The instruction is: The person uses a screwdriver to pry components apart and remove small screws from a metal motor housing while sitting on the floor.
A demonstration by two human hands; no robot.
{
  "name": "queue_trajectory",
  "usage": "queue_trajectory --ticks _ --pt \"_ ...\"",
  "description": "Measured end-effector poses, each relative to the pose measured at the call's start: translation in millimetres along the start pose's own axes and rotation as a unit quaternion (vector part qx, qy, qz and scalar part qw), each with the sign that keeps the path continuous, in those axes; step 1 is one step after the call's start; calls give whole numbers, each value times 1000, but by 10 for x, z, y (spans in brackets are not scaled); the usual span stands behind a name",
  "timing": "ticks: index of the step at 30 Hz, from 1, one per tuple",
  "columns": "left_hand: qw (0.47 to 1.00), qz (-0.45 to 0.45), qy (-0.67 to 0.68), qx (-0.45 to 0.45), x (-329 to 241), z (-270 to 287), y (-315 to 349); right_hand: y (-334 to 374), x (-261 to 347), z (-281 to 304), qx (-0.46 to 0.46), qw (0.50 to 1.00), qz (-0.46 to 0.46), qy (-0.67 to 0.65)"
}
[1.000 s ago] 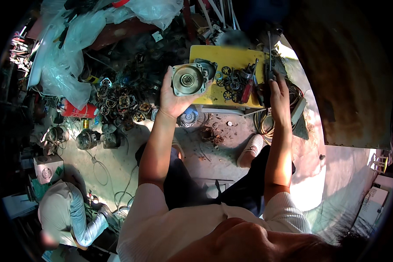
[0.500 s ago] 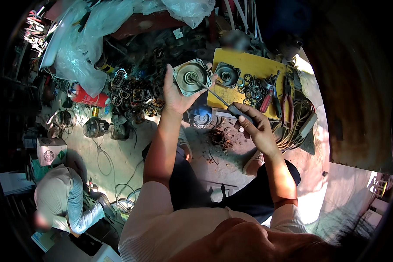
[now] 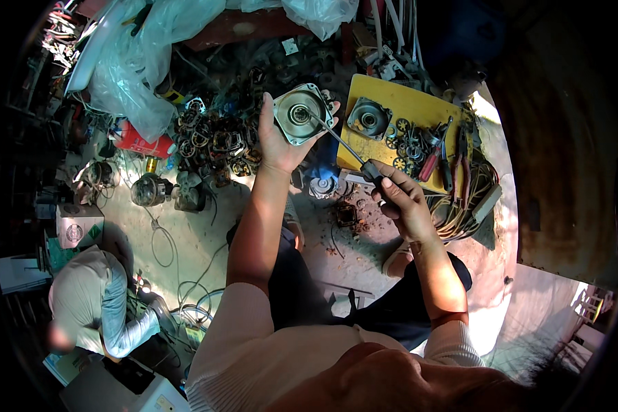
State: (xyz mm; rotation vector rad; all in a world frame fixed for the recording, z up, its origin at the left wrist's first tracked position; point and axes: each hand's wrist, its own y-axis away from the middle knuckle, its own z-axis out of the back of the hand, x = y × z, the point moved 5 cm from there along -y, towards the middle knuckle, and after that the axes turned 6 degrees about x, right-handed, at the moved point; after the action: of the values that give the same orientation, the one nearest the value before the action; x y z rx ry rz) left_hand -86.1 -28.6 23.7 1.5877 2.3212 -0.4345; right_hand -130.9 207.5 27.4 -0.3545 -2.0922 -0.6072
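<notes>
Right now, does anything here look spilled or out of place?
Yes: loose brown debris lies scattered on the pale floor on the person's side of the yellow rectangular board; it looks spilled, though I can't tell from what. The square, silvery metal housing in the left hand shows no obvious damage.

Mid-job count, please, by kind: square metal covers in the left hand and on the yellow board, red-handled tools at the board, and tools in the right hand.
Square metal covers: 2 (left hand, cover; yellow board, cover)
Red-handled tools: 2 (screwdriver, pliers)
Right hand, dark-handled screwdriver: 1
Total: 5
</notes>
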Motion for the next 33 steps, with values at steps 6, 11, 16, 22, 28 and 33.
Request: queue_trajectory --ticks 6,11,16,22,28,33 --pt "1000 -6 -10 -1 1 -40 20 2 19 1 13 1000 -11 -9" --pt "1000 -4 -6 12 16 -41 11 -1 5 26 36 999 -17 -31" --pt "998 -8 -52 41 43 -61 -15 -20 -14 31 21 999 -13 -39" --pt "989 -16 -124 83 52 -93 -18 20 -84 -80 105 971 -100 -190" --pt "993 9 -99 71 108 -140 -31 37 -211 -215 184 916 -136 -329" --pt "995 -3 -103 -5 194 -222 -53 5 -276 -318 139 969 -86 -184"
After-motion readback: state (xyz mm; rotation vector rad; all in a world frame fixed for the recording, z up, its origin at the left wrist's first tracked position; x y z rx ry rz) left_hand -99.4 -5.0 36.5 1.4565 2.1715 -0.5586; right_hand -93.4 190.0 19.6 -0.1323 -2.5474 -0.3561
